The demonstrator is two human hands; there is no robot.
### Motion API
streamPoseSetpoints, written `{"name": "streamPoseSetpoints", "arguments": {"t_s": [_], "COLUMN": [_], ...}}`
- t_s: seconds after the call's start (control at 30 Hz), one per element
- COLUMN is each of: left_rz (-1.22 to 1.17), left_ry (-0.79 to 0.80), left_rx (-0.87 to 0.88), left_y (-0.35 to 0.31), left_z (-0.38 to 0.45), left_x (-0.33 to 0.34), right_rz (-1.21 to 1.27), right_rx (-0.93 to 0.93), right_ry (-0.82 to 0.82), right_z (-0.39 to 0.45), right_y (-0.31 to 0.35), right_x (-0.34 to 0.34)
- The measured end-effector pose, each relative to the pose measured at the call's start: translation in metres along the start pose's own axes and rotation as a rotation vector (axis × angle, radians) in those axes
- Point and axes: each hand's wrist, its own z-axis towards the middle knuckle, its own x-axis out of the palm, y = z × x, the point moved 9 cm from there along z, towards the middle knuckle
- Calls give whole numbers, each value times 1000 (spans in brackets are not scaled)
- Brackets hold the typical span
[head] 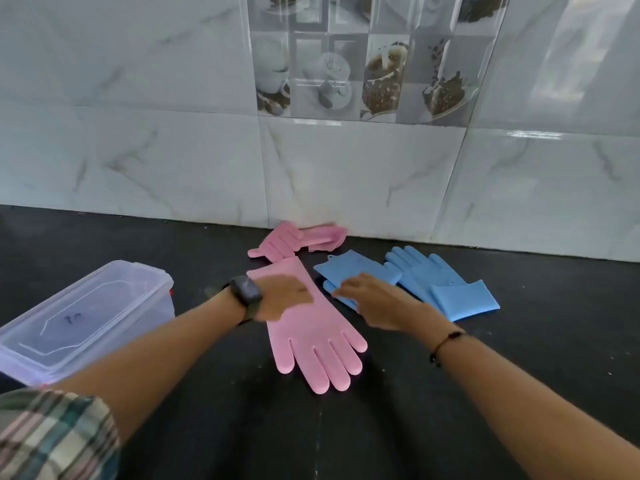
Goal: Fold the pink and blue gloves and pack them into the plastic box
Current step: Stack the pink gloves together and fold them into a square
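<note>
1. The left hand [282,297] lies on the cuff half of a flat pink glove [313,336]; its fingers are hidden or blurred, so whether it grips cannot be told.
2. The right hand [375,301] rests, fingers curled, on a folded blue glove [349,271] (a firm grip cannot be confirmed).
3. Beyond the left hand, against the tiled wall [346,174], lies a second pink glove [298,239], folded.
4. Right of the right hand lies a second blue glove [446,289], cuff turned toward the person.
5. Left of the left forearm stands the box [83,318], lid on, apart from all gloves, on the dark counter [519,341].
</note>
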Motion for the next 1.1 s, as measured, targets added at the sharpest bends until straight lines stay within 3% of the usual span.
{"name": "streamPoseSetpoints", "arguments": {"t_s": [0.07, 0.17, 0.3, 0.47, 0.57, 0.7, 0.77, 0.83, 0.93, 1.0, 1.1], "left_rz": [33, 1, -175, -602, -914, -1475, -1767, -1913, -1908, -1766, -1427], "left_ry": [178, 257, 3, -281, -430, -639, -669, -654, -584, -475, -310], "left_rx": [103, 99, -36, -392, -512, -644, -667, -747, -1030, -1222, -1364], "left_y": [-10, -17, -26, -27, -25, -17, -10, -2, 7, 8, 14], "left_z": [-30, -61, -49, -52, -74, -101, -103, -104, -109, -116, -125], "left_x": [36, 73, 62, 34, 11, -29, -36, -29, 17, 56, 94], "right_rz": [-47, -32, 42, 207, 582, 1146, 1358, 1497, 1417, 1279, 1081], "right_rx": [-100, -165, -158, -18, 148, 163, 180, 269, 526, 691, 764], "right_ry": [132, 196, 87, 12, -16, -135, -218, -212, -34, 65, 11], "right_z": [-16, -28, -21, -29, -48, -50, -33, -7, 22, 29, 42], "right_y": [14, 20, 16, 23, 22, 27, 25, 20, 18, 18, 13], "right_x": [29, 69, 73, 52, 22, -48, -70, -61, 0, 49, 88]}}
